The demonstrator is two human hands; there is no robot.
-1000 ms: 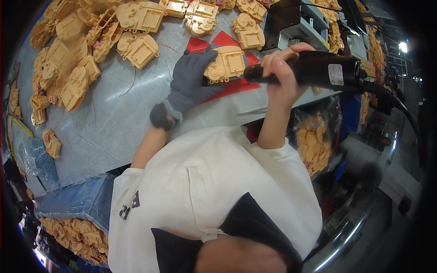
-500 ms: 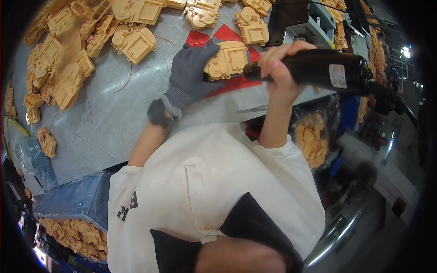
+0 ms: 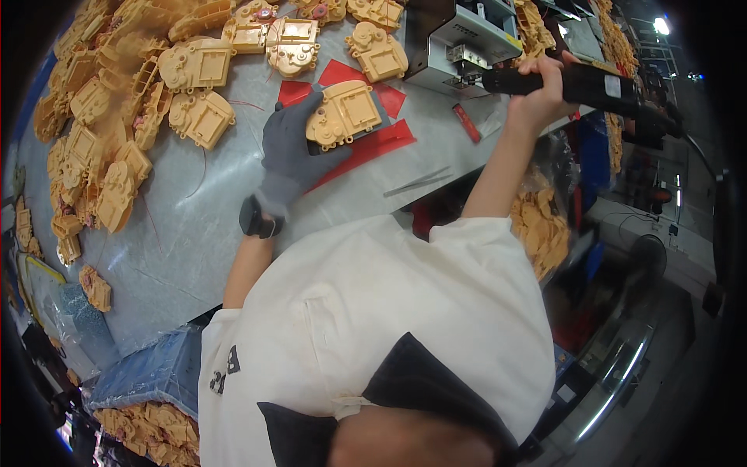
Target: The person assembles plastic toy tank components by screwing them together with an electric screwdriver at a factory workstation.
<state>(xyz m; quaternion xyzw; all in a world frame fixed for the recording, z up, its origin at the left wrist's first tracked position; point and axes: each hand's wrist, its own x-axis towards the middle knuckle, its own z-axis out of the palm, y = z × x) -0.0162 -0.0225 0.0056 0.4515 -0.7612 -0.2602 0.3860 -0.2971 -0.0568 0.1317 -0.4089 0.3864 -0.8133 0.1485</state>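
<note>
My left hand (image 3: pixel 292 148), in a dark grey glove, is closed round the left side of a yellow plastic housing (image 3: pixel 344 115). The housing has round bosses and a square recess, and it rests on a grey block over red patches (image 3: pixel 373 146) on the table. My bare right hand (image 3: pixel 541 92) grips a black electric screwdriver (image 3: pixel 597 86), held nearly level. The driver's tip is at the front of a grey screw feeder box (image 3: pixel 467 39), apart from the housing. Whether a screw sits on the tip is too small to tell.
Many similar yellow housings (image 3: pixel 198 62) are heaped at the left and back of the grey table (image 3: pixel 202 249). Tweezers (image 3: pixel 416 181) and a small red tool (image 3: pixel 466 123) lie near the right front edge. Bags of yellow parts (image 3: pixel 539 229) stand below the table edge.
My right hand has moved the screwdriver away from the housing, right and up to the screw feeder. My left hand stays on the housing. The view has shifted slightly.
</note>
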